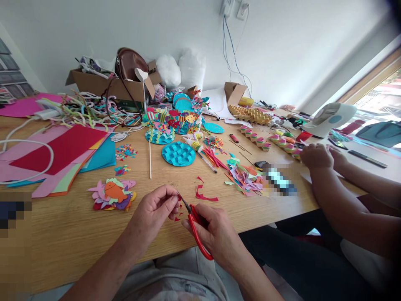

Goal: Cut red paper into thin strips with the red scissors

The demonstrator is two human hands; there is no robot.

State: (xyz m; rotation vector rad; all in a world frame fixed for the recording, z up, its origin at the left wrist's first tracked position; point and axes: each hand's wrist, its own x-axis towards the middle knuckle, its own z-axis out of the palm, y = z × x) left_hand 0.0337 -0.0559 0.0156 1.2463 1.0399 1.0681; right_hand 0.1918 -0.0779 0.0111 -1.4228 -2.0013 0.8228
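Note:
My right hand grips a pair of scissors with red handles, its blades pointing up and left toward my left hand. The fingers of my left hand are pinched together at the blade tips; a bit of red paper seems to show there, mostly hidden by the fingers. Small red paper snippets lie on the table just below the blades. Beyond my hands is a curved red paper offcut. To the left of my left hand sits a pile of coloured paper fish cutouts.
Coloured paper sheets lie at the left. A round blue crafted base and paper scraps stand ahead. At the right are another person's hands. A cardboard box is at the back.

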